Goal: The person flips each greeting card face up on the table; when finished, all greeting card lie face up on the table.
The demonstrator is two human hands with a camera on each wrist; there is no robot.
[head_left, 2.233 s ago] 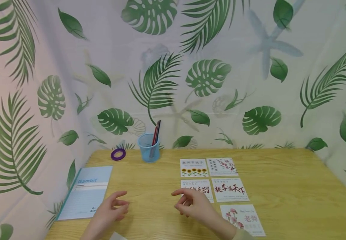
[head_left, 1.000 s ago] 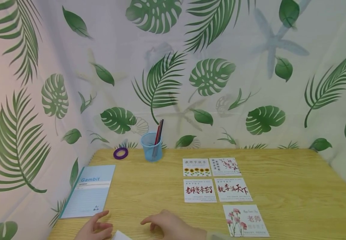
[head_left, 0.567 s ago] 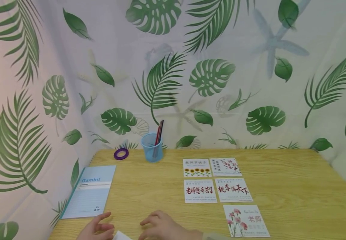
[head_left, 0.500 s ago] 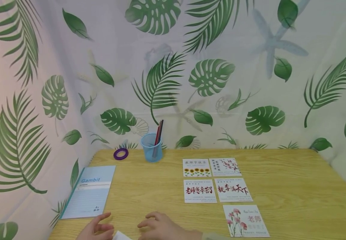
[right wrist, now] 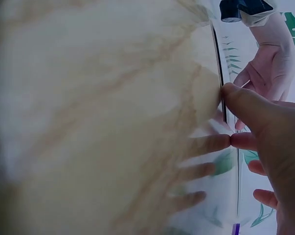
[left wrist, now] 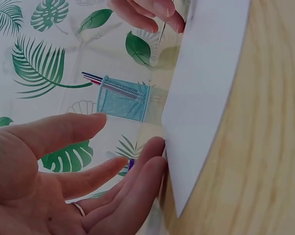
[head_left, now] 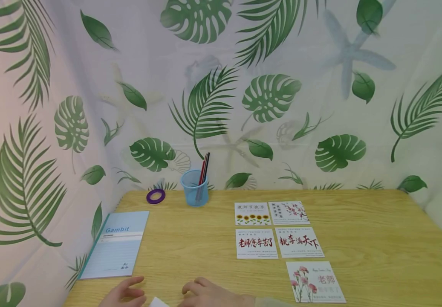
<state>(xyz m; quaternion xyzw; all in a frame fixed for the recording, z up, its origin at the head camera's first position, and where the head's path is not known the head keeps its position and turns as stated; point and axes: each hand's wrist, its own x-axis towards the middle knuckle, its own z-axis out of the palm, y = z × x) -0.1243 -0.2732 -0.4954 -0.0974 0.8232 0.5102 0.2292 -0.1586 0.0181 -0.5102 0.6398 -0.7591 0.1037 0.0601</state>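
Observation:
A white card or sheet [left wrist: 201,93] lies between my hands at the table's near side; only its corner shows in the head view. My left hand [head_left: 124,294] is beside its left end, palm turned inward and fingers loosely spread. In the left wrist view its fingertips [left wrist: 158,147] are right at the sheet's edge. On the other side is my right hand [head_left: 211,294], its fingers slightly bent and low over the wood. The right thumb [right wrist: 229,93] meets a thin dark edge in the right wrist view, and the fingertips reach the glossy tabletop, which mirrors them.
Several printed cards [head_left: 256,243] lie to the right, with a carnation card [head_left: 316,282] nearest. A blue notebook [head_left: 114,245] lies at left. A mesh pen cup [head_left: 195,187] and a purple ring [head_left: 155,196] stand at the back, before a leaf-patterned cloth [head_left: 282,51].
Both hands have come nearer to the front edge, the right one also leftward, off the printed cards. In the last half second they shift only slightly, and the right fingers bend a little differently.

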